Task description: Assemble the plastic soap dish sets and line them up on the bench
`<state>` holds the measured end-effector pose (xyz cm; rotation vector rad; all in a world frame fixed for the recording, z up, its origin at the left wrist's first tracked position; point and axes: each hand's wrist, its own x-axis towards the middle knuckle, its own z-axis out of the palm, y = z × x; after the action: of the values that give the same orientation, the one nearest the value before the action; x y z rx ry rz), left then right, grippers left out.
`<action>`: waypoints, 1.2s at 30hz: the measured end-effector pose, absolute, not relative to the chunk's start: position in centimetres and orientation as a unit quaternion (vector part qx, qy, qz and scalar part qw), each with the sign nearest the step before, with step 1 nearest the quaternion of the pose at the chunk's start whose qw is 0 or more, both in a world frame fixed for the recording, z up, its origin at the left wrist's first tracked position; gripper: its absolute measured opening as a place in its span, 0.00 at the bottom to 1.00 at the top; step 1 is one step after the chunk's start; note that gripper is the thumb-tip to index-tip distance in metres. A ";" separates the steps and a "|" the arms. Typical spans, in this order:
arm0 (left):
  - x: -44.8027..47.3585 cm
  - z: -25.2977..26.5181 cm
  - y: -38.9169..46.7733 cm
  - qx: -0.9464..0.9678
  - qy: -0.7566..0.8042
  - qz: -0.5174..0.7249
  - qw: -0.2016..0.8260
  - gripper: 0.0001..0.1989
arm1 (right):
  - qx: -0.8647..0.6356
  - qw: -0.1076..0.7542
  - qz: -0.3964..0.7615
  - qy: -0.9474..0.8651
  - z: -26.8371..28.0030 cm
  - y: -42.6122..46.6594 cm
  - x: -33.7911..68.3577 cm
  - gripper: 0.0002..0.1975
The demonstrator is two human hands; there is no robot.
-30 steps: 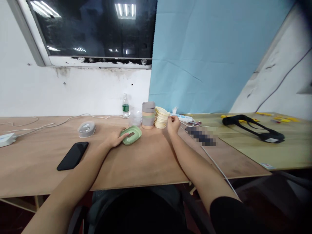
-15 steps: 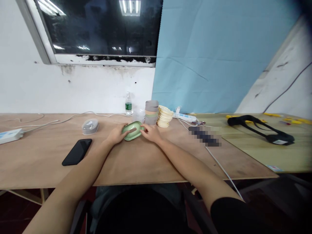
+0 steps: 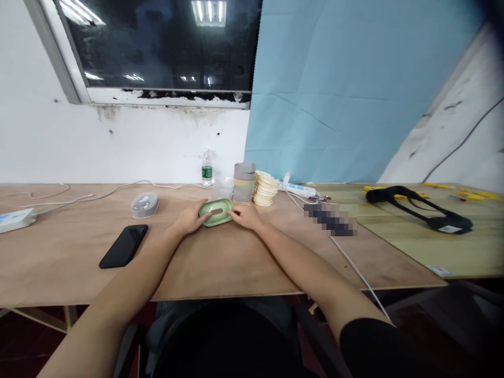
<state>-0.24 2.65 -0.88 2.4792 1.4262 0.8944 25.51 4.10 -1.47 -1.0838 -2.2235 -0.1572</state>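
Observation:
A light green, oval, shallow dish [image 3: 219, 220] with a long brown-looking slot in its middle is between my hands, low over the table or on it. My left hand [image 3: 191, 218] grips its left end, thumb over the near rim and fingers at the far side. At the opposite end, my right hand [image 3: 246, 216] pinches the rim with thumb and fingertips. Just behind stand clear plastic cups or tubs [image 3: 222, 187], a stack of grey, orange and green rings or bowls [image 3: 244, 182], and a stack of cream-coloured pieces [image 3: 266, 189].
Left of my arms lie a black phone [image 3: 124, 246] and a round clear container [image 3: 145, 205]. A water bottle [image 3: 207, 169] stands by the wall. White power strips [image 3: 300, 189] and cables run along the back. A black headset-like frame [image 3: 419, 209] rests on the right-hand table.
The green dish has gone from tilted, its right end higher, to nearly level. My right hand has come down slightly with it. Both hands still hold the ends.

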 end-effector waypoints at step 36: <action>-5.3 0.7 3.7 0.665 0.711 0.211 -0.091 0.32 | -0.532 0.277 -0.051 -0.799 -1.4 4.8 26.2 0.19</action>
<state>-5.34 3.74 0.70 2.2186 2.3725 0.7032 26.22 4.76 -1.37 -1.4284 -2.1449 -0.1365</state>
